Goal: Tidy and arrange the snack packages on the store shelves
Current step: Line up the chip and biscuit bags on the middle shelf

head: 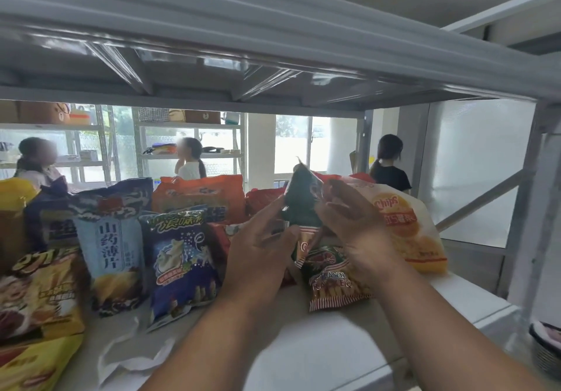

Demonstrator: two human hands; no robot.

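Both my hands hold a dark green snack bag [302, 202] upright above the white shelf board [318, 345]. My left hand [258, 257] pinches its left edge and my right hand [352, 223] grips its right side. Below them stands a red-and-green striped prawn cracker bag [334, 278]. A white and yellow Chips bag [406, 229] leans just behind my right hand. To the left stand a dark blue bag [182, 263], a pale blue yam chips bag [112, 251] and a yellow bag [39, 293]. An orange bag [200, 196] stands in the back row.
The grey metal shelf above [273, 56] hangs low over the packages. A shelf upright [534, 208] stands at the right. A crumpled white plastic scrap [130, 357] lies on the board near the front. Three people stand beyond the shelf. A wire basket [546, 351] sits low right.
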